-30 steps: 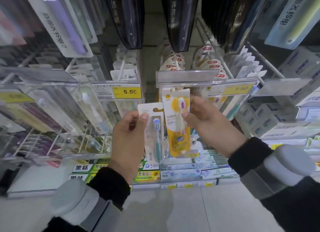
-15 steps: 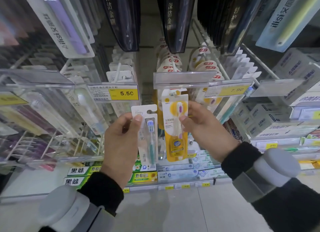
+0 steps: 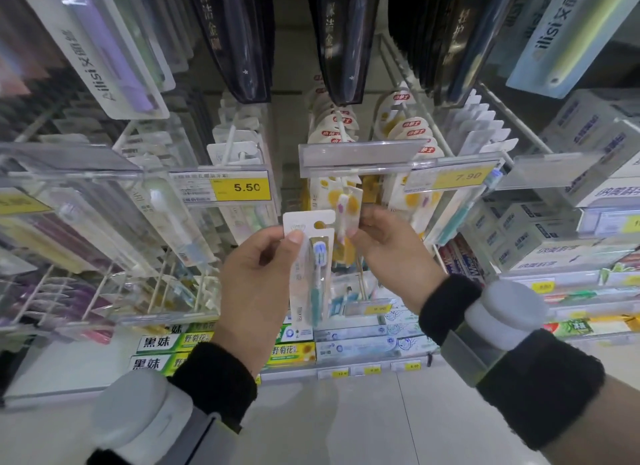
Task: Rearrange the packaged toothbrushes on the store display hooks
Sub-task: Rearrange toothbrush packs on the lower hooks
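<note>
My left hand (image 3: 258, 277) grips a white blister pack with a teal-handled toothbrush (image 3: 313, 267), held upright in front of the display. My right hand (image 3: 391, 249) pinches a yellow-and-white children's toothbrush pack (image 3: 346, 210), tilted and raised just under the clear price rail (image 3: 360, 159) of the middle hook. That hook (image 3: 341, 128) carries several matching round-topped packs with red labels. A hook to the left holds white packs (image 3: 239, 145) above the 5.50 price tag (image 3: 242, 187).
Dark tall packs (image 3: 343, 41) hang from the upper row. A hook with a 7.90 tag (image 3: 460, 178) is on the right, beside boxed goods (image 3: 561, 236). Toothpaste boxes (image 3: 294, 353) line the lower shelf. Clear hooks with toothbrushes (image 3: 86, 222) fill the left side.
My right hand lifted the yellow pack up and back toward the middle hook, tilting it. My left hand rose slightly with the teal toothbrush pack. The view moved closer to the display.
</note>
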Demonstrator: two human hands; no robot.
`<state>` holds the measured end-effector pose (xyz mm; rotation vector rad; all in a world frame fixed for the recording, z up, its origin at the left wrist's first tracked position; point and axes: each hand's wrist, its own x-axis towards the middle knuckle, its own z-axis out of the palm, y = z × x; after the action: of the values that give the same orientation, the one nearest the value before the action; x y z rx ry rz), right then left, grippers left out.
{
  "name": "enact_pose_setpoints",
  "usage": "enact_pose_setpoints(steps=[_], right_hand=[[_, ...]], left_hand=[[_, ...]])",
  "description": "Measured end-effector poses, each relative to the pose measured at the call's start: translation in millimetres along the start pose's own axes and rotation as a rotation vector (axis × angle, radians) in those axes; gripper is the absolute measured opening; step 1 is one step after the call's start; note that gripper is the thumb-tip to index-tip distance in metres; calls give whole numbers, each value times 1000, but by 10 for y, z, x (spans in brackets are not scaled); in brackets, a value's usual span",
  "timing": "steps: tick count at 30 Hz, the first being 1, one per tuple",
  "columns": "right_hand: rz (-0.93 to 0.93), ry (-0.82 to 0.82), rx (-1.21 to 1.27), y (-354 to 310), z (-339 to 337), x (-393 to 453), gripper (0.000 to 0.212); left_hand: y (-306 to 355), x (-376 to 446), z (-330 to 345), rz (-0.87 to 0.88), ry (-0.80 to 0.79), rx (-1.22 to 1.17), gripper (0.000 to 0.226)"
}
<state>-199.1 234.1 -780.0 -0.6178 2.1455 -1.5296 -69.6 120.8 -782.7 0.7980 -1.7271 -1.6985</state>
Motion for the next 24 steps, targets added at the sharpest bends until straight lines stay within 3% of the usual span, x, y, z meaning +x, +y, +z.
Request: enact_pose_setpoints(steps=[4, 11, 17, 24], right_hand=[[4, -21, -50, 97, -217, -199, 44], [-15, -54, 80, 305, -878, -446, 29], [-26, 124, 25, 439, -1329, -453, 22], [-179, 238, -258, 417, -1629, -334, 39]], left_hand=[[-10, -59, 155, 22, -54, 41, 21], [36, -230, 929, -36, -188, -9, 19], [153, -307, 1580, -103, -249, -115, 20], [379, -322, 2074, -148, -219, -180, 21]])
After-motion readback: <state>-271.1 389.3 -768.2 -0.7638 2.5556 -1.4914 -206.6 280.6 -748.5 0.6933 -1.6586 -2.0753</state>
